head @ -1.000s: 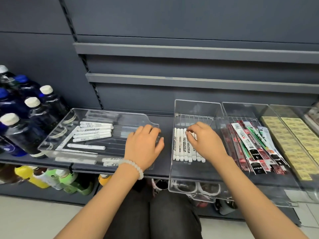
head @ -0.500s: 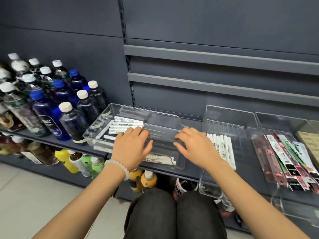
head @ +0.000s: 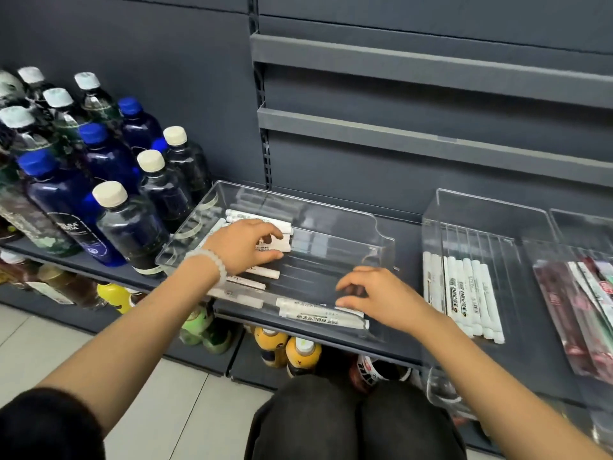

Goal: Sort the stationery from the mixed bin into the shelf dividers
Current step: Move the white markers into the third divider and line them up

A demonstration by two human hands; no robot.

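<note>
- My left hand (head: pixel 243 245) is inside the clear plastic mixed bin (head: pixel 381 242) on the dark grey shelf (head: pixel 409 346), at about ten o'clock from my knees; its fingers curl over a bunch of white marker pens (head: pixel 280 239) at the far side of the bin and grip them, thumb below and fingers above.
- A pale beaded bracelet (head: pixel 212 263) sits on my left wrist.
- My right hand (head: pixel 381 297) is at about one o'clock, over the bin's near right corner; its fingers are bent downward with the tips touching the bin floor just above two white labelled marker pens (head: pixel 321 318) lying along the near wall. I cannot tell whether it pinches anything.
- More loose white pens (head: pixel 262 273) lie on the bin floor under and beside my left wrist.
- At two o'clock, just beside the bin, a clear plastic shelf divider (head: pixel 484 207) holds a neat row of white marker pens (head: pixel 464 293), laid side by side and pointing towards me.
- At three o'clock, the next clear divider (head: pixel 544 250) holds red and green packaged pens (head: pixel 583 303).
- At nine to ten o'clock, dark blue and dark clear bottles with white and blue caps (head: pixel 109 200) stand on the shelf, touching the bin's left wall.
- Yellow and green bottles (head: pixel 288 350) stand on the lower shelf beneath the bin.
</note>
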